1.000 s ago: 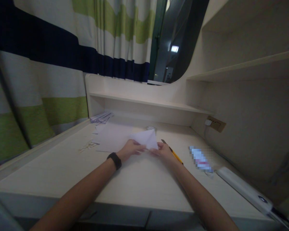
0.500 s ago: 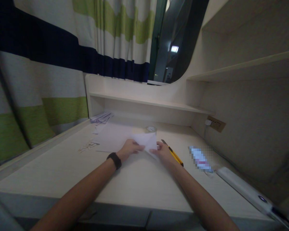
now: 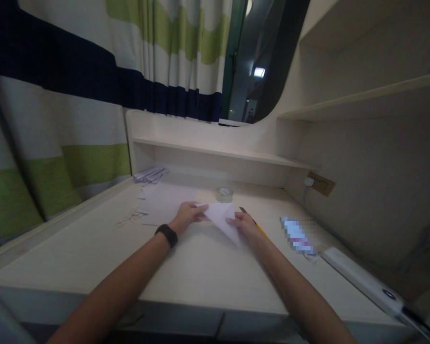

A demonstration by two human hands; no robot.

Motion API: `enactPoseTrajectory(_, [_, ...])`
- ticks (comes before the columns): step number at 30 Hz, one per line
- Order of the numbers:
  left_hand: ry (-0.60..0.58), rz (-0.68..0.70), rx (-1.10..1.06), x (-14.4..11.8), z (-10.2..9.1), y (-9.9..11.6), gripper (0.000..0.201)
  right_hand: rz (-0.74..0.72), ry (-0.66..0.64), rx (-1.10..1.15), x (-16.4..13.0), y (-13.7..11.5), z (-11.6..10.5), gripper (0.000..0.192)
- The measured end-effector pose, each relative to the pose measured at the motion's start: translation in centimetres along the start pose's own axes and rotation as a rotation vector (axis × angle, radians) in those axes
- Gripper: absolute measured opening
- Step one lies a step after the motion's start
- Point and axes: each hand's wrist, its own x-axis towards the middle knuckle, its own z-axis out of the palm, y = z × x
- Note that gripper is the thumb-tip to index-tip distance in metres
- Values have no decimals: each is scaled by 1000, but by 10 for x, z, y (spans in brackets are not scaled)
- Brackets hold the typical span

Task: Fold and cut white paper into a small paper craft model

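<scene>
A folded white paper triangle (image 3: 222,217) lies flat on the pale wooden desk (image 3: 200,267), its point aimed toward me. My left hand (image 3: 186,215), with a black band on the wrist, presses the paper's upper left corner. My right hand (image 3: 245,225) holds down the right edge with its fingertips. Both hands touch the same sheet. A larger white sheet (image 3: 166,203) lies on the desk just behind my left hand.
A roll of clear tape (image 3: 224,194) stands behind the paper. A yellow utility knife (image 3: 255,222) lies partly under my right hand. A blurred packet (image 3: 296,235) and a white power strip (image 3: 361,282) lie to the right. Paper scraps (image 3: 131,219) and folded papers (image 3: 149,175) sit at the left.
The paper was raised above the desk with its point up; it has come down and been turned, and now lies flat under both hands. The tape roll has come into view.
</scene>
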Motion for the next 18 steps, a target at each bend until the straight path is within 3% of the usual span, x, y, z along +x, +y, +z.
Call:
enactPoseTrajectory(9, [32,-18,-53,2,-4,2,33,-30,90,53,3,-1,-8,34])
enactPoseTrajectory(14, [95,18,-139,-4,-6,14,32,-10,33,89,3,-3,-8,30])
enactPoseTrajectory(18, [-93,-40,-202,-11,-9,29,34,50,-89,56,-4,-9,-6,27])
